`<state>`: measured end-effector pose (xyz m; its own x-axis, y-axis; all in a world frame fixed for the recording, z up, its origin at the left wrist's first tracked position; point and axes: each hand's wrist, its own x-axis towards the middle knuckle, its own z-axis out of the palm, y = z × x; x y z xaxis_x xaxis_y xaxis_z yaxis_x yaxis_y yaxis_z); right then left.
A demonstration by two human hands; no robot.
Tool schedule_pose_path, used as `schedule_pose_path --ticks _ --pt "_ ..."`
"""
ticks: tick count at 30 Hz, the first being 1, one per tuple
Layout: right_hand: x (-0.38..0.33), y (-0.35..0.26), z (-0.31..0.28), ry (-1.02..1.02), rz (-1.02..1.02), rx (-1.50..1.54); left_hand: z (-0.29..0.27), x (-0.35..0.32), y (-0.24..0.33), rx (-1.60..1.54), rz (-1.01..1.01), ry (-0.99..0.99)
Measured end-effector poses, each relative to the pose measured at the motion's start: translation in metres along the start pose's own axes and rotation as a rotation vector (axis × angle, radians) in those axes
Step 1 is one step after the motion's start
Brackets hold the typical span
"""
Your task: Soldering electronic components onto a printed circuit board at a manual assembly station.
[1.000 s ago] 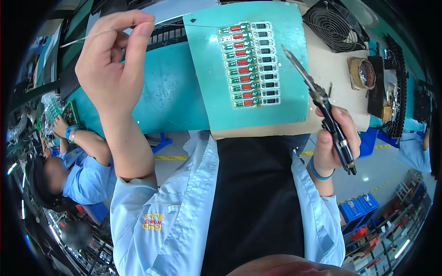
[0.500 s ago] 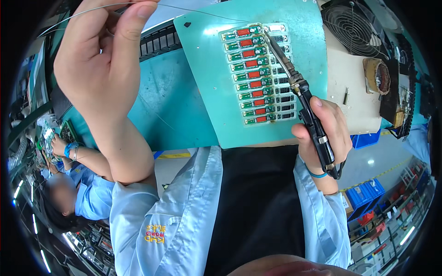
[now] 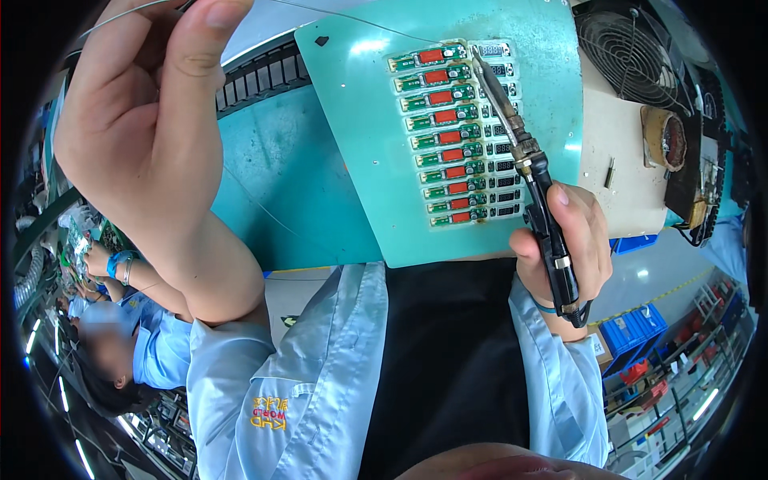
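Observation:
My left hand (image 3: pixel 148 120) is raised at the upper left, its thumb and fingers pinched on a thin solder wire (image 3: pixel 344 15). The wire runs right to the top circuit board (image 3: pixel 430 56). My right hand (image 3: pixel 588 240) grips a black-handled soldering iron (image 3: pixel 552 236). Its slim metal tip points up and left, at the joint between that board and a small dark digit display (image 3: pixel 491 50); whether it touches is too small to tell. Several such green boards with red parts, each beside a display, sit in a column of slots in a pale green plate (image 3: pixel 352 88).
A round fan grille (image 3: pixel 628 56) stands at the far right, with a brown ring-shaped pot (image 3: pixel 664 138) below it. A small metal piece (image 3: pixel 610 172) lies on the beige surface. At left, a co-worker's hand (image 3: pixel 98 260) is over other boards. Blue crates (image 3: pixel 632 340) stand lower right.
My left hand has shifted left in the picture, still pinching the wire. The iron's tip has moved slightly right, and the plate appears a little farther right too.

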<state>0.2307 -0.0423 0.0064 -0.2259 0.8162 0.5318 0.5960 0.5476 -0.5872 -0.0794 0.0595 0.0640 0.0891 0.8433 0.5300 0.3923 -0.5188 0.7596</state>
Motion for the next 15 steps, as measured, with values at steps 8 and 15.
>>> schedule_pose_path --ticks 8,15 --pt "0.0031 0.0029 0.0046 -0.003 -0.012 0.023 -0.0008 0.0091 -0.0109 0.102 0.104 -0.1" --pt "0.0029 0.0034 0.0073 -0.004 0.005 0.058 0.0043 0.0061 -0.0087 0.165 -0.078 0.019"
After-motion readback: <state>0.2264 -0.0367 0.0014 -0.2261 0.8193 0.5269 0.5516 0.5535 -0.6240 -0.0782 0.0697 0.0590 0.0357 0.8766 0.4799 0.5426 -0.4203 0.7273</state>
